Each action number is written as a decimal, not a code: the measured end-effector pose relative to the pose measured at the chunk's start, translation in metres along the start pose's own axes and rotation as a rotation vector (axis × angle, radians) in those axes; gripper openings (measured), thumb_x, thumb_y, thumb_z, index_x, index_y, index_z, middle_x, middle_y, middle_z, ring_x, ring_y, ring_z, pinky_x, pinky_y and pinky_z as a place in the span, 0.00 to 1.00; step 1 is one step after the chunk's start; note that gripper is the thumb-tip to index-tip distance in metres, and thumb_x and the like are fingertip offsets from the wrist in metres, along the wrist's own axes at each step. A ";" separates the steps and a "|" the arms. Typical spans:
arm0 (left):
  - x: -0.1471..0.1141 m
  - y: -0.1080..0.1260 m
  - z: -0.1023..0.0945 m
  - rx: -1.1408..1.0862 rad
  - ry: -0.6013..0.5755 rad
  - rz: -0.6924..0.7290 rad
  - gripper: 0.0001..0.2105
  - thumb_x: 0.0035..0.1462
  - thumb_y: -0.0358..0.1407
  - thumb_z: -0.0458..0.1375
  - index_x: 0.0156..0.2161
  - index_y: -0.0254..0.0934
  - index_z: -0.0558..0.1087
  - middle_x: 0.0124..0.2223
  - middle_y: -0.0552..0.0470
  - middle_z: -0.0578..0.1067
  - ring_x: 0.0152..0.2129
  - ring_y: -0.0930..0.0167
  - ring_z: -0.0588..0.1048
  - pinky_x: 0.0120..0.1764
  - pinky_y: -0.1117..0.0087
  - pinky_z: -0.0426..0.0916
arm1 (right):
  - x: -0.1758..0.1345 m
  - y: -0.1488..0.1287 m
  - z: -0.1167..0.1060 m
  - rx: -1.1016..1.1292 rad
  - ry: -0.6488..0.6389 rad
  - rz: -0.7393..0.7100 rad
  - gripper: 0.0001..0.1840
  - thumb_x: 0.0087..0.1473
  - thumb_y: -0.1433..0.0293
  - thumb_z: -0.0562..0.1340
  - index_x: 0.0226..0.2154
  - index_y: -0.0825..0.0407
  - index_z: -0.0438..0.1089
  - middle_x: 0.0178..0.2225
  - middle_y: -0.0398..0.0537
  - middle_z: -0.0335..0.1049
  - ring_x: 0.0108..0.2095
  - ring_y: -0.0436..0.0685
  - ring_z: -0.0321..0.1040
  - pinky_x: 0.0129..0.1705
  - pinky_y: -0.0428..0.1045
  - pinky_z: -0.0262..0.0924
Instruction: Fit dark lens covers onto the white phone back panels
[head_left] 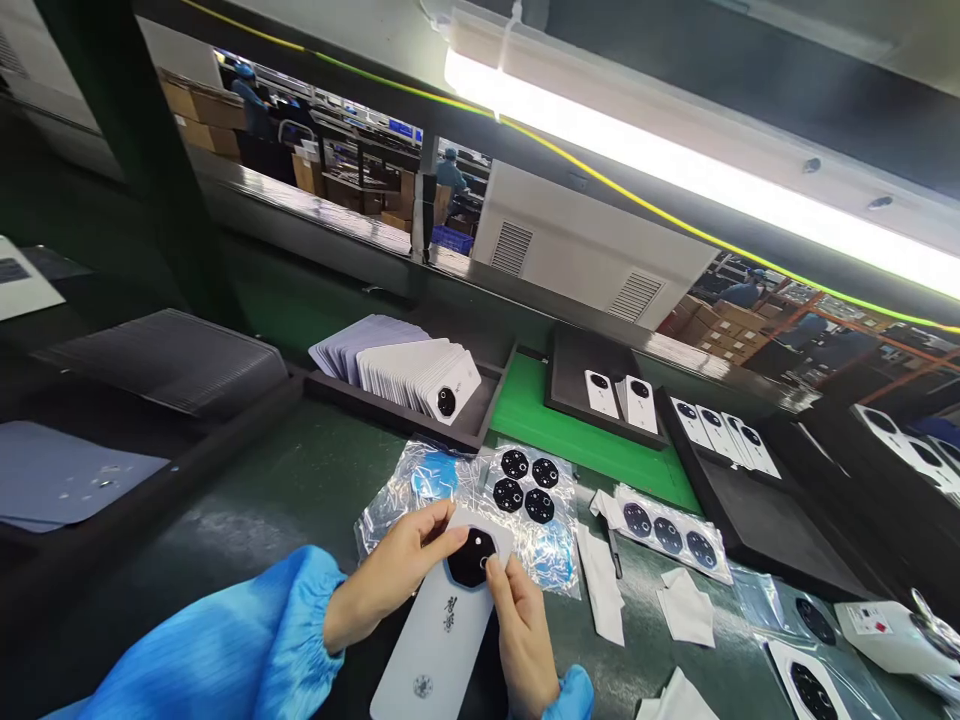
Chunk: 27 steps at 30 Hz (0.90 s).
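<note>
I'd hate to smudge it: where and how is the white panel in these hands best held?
Probably by its long edges, below the black disc: left hand from the left, right hand from the right. The white panel is flat and straight-sided, so edge grips spare the disc and lettering.

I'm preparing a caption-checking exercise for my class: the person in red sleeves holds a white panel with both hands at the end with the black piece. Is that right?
Not quite: the sleeves are blue, not red, as the head view shows. The rest stands: the left hand and right hand hold the white panel at the end with the black piece.
</note>
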<state>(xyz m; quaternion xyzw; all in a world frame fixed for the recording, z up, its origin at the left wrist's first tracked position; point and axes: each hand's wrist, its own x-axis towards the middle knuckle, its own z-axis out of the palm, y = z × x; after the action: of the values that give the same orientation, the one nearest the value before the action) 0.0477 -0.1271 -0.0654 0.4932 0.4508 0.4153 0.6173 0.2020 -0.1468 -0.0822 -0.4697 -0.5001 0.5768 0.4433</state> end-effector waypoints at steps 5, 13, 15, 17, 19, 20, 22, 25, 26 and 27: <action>0.000 -0.004 0.004 0.059 0.034 -0.001 0.20 0.46 0.54 0.58 0.26 0.38 0.64 0.27 0.56 0.65 0.28 0.69 0.65 0.31 0.70 0.61 | 0.001 0.004 0.002 0.140 0.065 0.017 0.22 0.43 0.50 0.68 0.29 0.51 0.71 0.27 0.43 0.71 0.29 0.53 0.66 0.33 0.47 0.62; 0.005 -0.008 0.005 0.168 0.046 -0.015 0.17 0.45 0.51 0.54 0.23 0.40 0.58 0.23 0.59 0.57 0.23 0.71 0.59 0.28 0.72 0.55 | 0.003 0.021 0.006 0.191 0.177 0.045 0.21 0.44 0.50 0.68 0.26 0.51 0.68 0.25 0.42 0.68 0.29 0.53 0.64 0.30 0.45 0.61; 0.005 -0.004 0.003 0.179 0.029 0.005 0.15 0.45 0.49 0.53 0.24 0.39 0.61 0.25 0.58 0.61 0.26 0.70 0.61 0.30 0.71 0.57 | 0.005 0.025 0.003 0.133 0.186 0.025 0.22 0.45 0.50 0.67 0.27 0.51 0.69 0.26 0.42 0.68 0.29 0.53 0.64 0.30 0.45 0.60; 0.005 -0.001 0.001 0.197 -0.003 0.030 0.13 0.46 0.47 0.54 0.27 0.38 0.66 0.28 0.56 0.65 0.29 0.68 0.64 0.34 0.70 0.59 | 0.007 0.029 0.000 0.081 0.205 -0.018 0.23 0.44 0.48 0.66 0.26 0.52 0.70 0.24 0.42 0.66 0.29 0.53 0.61 0.30 0.45 0.59; 0.004 0.001 0.001 0.217 -0.030 0.042 0.12 0.46 0.46 0.54 0.28 0.38 0.67 0.29 0.55 0.67 0.31 0.67 0.65 0.36 0.69 0.59 | 0.008 0.031 -0.003 0.045 0.213 -0.039 0.23 0.43 0.48 0.67 0.25 0.52 0.69 0.24 0.41 0.64 0.28 0.52 0.59 0.30 0.45 0.57; 0.003 0.001 0.001 0.225 -0.038 0.043 0.12 0.47 0.46 0.54 0.28 0.38 0.67 0.29 0.55 0.67 0.31 0.67 0.65 0.36 0.69 0.59 | 0.008 0.030 -0.003 0.036 0.221 -0.044 0.24 0.43 0.48 0.67 0.24 0.52 0.68 0.23 0.40 0.63 0.27 0.51 0.57 0.29 0.45 0.56; 0.001 0.000 0.003 0.241 -0.041 0.042 0.12 0.47 0.46 0.53 0.26 0.38 0.65 0.27 0.56 0.65 0.29 0.67 0.64 0.34 0.69 0.58 | 0.005 0.026 -0.002 0.032 0.234 -0.045 0.25 0.42 0.47 0.67 0.21 0.52 0.64 0.22 0.39 0.59 0.25 0.50 0.54 0.28 0.44 0.54; -0.002 0.001 0.004 0.277 -0.047 0.055 0.13 0.48 0.46 0.53 0.26 0.39 0.63 0.27 0.56 0.63 0.29 0.68 0.64 0.33 0.69 0.58 | 0.000 0.015 0.002 0.018 0.250 -0.063 0.27 0.43 0.46 0.66 0.19 0.51 0.61 0.20 0.37 0.53 0.24 0.49 0.49 0.26 0.44 0.50; -0.003 0.002 0.003 0.292 -0.051 0.061 0.13 0.49 0.46 0.52 0.26 0.39 0.63 0.28 0.56 0.63 0.29 0.68 0.64 0.33 0.69 0.58 | -0.002 0.011 0.004 0.010 0.251 -0.072 0.27 0.43 0.46 0.66 0.19 0.51 0.60 0.20 0.37 0.52 0.24 0.49 0.48 0.26 0.44 0.50; -0.004 0.004 0.002 0.310 -0.059 0.068 0.12 0.50 0.46 0.52 0.27 0.39 0.63 0.28 0.55 0.64 0.29 0.68 0.64 0.33 0.69 0.58 | -0.003 0.009 0.006 0.001 0.243 -0.077 0.27 0.43 0.46 0.65 0.19 0.51 0.60 0.20 0.37 0.51 0.24 0.48 0.48 0.26 0.44 0.49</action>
<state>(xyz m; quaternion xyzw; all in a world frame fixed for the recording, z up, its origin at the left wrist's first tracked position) 0.0484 -0.1309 -0.0604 0.6095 0.4740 0.3467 0.5326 0.1963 -0.1511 -0.0901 -0.5161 -0.4601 0.4986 0.5228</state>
